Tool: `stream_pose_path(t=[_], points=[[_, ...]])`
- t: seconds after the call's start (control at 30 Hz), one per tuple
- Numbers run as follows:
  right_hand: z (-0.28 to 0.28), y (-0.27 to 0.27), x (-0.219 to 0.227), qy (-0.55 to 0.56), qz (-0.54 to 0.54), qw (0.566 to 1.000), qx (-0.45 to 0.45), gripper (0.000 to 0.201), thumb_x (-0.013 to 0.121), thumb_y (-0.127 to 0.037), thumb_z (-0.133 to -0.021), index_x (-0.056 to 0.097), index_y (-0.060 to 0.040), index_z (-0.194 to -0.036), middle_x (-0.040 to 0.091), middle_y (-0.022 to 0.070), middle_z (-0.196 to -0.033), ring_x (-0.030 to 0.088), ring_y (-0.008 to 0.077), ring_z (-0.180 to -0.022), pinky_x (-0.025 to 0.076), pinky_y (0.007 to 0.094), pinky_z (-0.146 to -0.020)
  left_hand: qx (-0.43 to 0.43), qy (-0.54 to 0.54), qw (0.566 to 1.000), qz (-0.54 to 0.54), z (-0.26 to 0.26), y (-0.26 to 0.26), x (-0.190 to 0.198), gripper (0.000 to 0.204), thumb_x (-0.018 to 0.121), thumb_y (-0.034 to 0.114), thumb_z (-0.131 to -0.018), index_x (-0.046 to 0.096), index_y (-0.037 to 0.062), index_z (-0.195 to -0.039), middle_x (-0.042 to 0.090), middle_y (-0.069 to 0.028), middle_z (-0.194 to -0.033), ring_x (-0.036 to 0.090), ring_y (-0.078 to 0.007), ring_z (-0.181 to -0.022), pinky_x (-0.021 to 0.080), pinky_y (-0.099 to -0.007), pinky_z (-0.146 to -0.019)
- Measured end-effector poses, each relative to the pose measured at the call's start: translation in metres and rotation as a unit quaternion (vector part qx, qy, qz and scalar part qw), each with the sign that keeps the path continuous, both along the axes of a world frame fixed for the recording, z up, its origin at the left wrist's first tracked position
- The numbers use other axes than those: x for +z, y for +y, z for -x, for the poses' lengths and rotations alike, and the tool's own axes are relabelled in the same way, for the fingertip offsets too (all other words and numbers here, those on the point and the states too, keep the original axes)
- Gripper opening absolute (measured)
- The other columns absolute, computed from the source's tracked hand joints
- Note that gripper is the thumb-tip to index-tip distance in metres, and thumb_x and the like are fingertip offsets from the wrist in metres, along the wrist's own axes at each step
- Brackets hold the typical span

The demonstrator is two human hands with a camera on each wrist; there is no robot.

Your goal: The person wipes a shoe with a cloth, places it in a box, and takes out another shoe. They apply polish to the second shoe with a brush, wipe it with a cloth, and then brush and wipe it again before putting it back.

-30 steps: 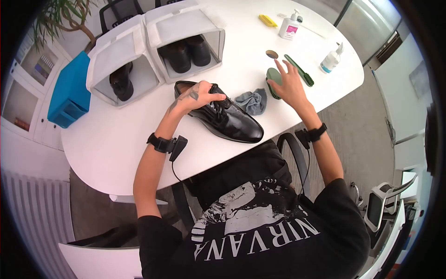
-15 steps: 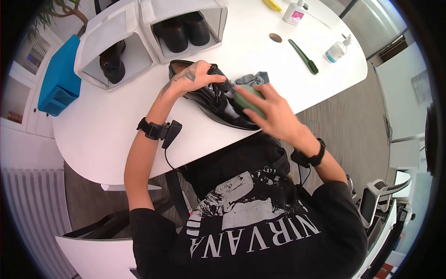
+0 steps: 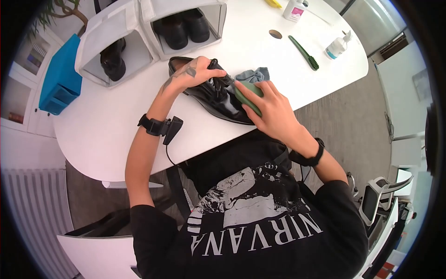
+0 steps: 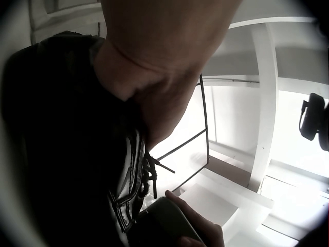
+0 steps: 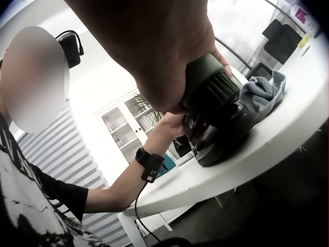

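Note:
A glossy black lace-up shoe (image 3: pixel 204 98) lies slanted on the white table, its toe toward the front edge. My left hand (image 3: pixel 197 73) grips it around the laced opening, thumb over the tongue; the fingers on the far side are hidden. My right hand (image 3: pixel 278 114) holds a green-backed shoe brush (image 3: pixel 253 88) against the front of the shoe. In the right wrist view, the dark bristles (image 5: pixel 212 93) face the shoe's toe. Loose laces (image 4: pixel 153 172) hang near the brush in the left wrist view. Just beyond the brush lies a crumpled grey-blue cloth (image 3: pixel 255 74).
Two white shoe boxes (image 3: pixel 147 55) with clear fronts stand at the back left, black shoes inside. A blue organiser (image 3: pixel 59 86) sits left of them. On the right lie a long green brush (image 3: pixel 303 52), a spray bottle (image 3: pixel 336 48) and a white bottle (image 3: pixel 294 10), near a table hole (image 3: pixel 275 34).
My right hand has taken hold of the green brush and brought it left onto the shoe's toe, shifting slightly there since. My left hand keeps its grip on the shoe.

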State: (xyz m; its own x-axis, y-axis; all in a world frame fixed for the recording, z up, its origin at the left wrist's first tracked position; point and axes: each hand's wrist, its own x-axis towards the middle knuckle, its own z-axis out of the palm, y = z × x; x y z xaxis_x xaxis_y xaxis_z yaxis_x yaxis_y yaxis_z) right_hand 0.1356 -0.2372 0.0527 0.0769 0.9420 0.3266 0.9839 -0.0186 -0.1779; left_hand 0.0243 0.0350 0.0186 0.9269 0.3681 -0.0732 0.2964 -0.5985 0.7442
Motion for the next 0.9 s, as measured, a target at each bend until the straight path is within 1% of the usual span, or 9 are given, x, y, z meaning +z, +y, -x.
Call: stream_pose_path(t=[0.17, 0.23, 0.33, 0.37, 0.47, 0.57, 0.63, 0.7, 0.9], points=[[-0.003, 0.038, -0.005, 0.038, -0.011, 0.998, -0.04, 0.056, 0.068, -0.025, -0.098, 0.059, -0.0103, -0.151, 0.062, 0.02, -0.105, 0.064, 0.0373, -0.104, 0.059, 0.045, -0.081, -0.148, 0.015, 0.985, 0.088, 0.017, -0.004, 0.033, 0.059, 0.085, 0.055, -0.088, 0.072, -0.0023, -0.096, 0.061, 0.0009, -0.081, 0.055, -0.0105, -0.08, 0.048, -0.0328, -0.07], [-0.004, 0.034, -0.004, 0.024, 0.004, 0.999, -0.037, 0.055, 0.066, -0.025, -0.1, 0.058, -0.01, -0.152, 0.062, 0.022, -0.115, 0.065, 0.0389, -0.107, 0.06, 0.0476, -0.084, -0.217, 0.045, 0.975, 0.002, 0.018, 0.005, 0.026, 0.062, 0.089, 0.056, -0.082, 0.073, -0.0028, -0.096, 0.064, -0.0016, -0.08, 0.056, -0.0123, -0.078, 0.049, -0.0345, -0.071], [-0.016, 0.034, 0.002, 0.087, -0.013, 0.995, -0.05, 0.053, 0.064, -0.025, -0.102, 0.057, -0.0121, -0.153, 0.059, 0.0213, -0.131, 0.065, 0.0398, -0.113, 0.061, 0.0482, -0.089, -0.109, 0.051, 0.982, -0.143, 0.013, 0.007, 0.003, 0.062, 0.09, 0.055, -0.08, 0.074, -0.0031, -0.096, 0.066, -0.0069, -0.076, 0.057, -0.0164, -0.073, 0.05, -0.0373, -0.069], [-0.024, 0.036, 0.004, 0.098, -0.027, 0.993, -0.06, 0.053, 0.064, -0.025, -0.103, 0.057, -0.0128, -0.154, 0.059, 0.0204, -0.134, 0.065, 0.0397, -0.115, 0.061, 0.0483, -0.09, -0.093, 0.096, 0.983, -0.126, 0.011, -0.001, 0.023, 0.06, 0.088, 0.053, -0.082, 0.074, -0.005, -0.092, 0.063, -0.0063, -0.071, 0.056, -0.0168, -0.07, 0.049, -0.0377, -0.068], [-0.037, 0.046, 0.015, 0.087, -0.067, 0.989, -0.095, 0.051, 0.061, -0.025, -0.104, 0.056, -0.0149, -0.155, 0.058, 0.0171, -0.142, 0.065, 0.0381, -0.117, 0.061, 0.0492, -0.09, 0.031, 0.001, 0.998, -0.05, 0.016, 0.001, 0.035, 0.058, 0.084, 0.05, -0.087, 0.072, -0.0072, -0.085, 0.056, -0.0051, -0.066, 0.05, -0.0145, -0.066, 0.047, -0.0367, -0.065], [-0.04, 0.054, 0.015, 0.079, -0.081, 0.987, -0.11, 0.05, 0.06, -0.023, -0.105, 0.055, -0.0133, -0.154, 0.056, 0.018, -0.143, 0.064, 0.0379, -0.119, 0.061, 0.0491, -0.089, 0.081, 0.036, 0.99, -0.112, 0.022, 0.007, 0.033, 0.057, 0.081, 0.048, -0.091, 0.07, -0.0078, -0.081, 0.052, -0.0051, -0.064, 0.049, -0.0139, -0.065, 0.046, -0.0373, -0.062], [-0.041, 0.06, 0.01, 0.067, -0.083, 0.989, -0.1, 0.049, 0.06, -0.022, -0.105, 0.055, -0.0121, -0.153, 0.054, 0.019, -0.143, 0.064, 0.0381, -0.12, 0.061, 0.0491, -0.089, 0.058, 0.066, 0.988, -0.13, 0.022, 0.007, 0.03, 0.056, 0.081, 0.048, -0.092, 0.069, -0.0064, -0.083, 0.053, -0.0033, -0.063, 0.048, -0.0142, -0.063, 0.044, -0.0384, -0.059], [-0.033, 0.07, -0.003, 0.057, -0.064, 0.992, -0.089, 0.049, 0.06, -0.021, -0.103, 0.056, -0.0109, -0.151, 0.054, 0.0197, -0.142, 0.063, 0.038, -0.121, 0.061, 0.0488, -0.088, -0.003, 0.091, 0.996, -0.015, 0.035, 0.017, 0.026, 0.057, 0.08, 0.054, -0.092, 0.069, -0.0013, -0.093, 0.051, 0.002, -0.062, 0.043, -0.012, -0.061, 0.039, -0.0366, -0.055], [-0.022, 0.12, -0.031, -0.005, -0.084, 0.995, -0.051, 0.048, 0.062, -0.017, -0.101, 0.059, -0.0103, -0.148, 0.056, 0.0179, -0.135, 0.06, 0.0391, -0.118, 0.059, 0.0492, -0.086, -0.025, 0.153, 0.986, -0.067, 0.041, 0.006, 0.037, 0.064, 0.082, 0.062, -0.087, 0.065, 0.0011, -0.075, 0.048, 0.0013, -0.061, 0.042, -0.0114, -0.058, 0.037, -0.0357, -0.053]])
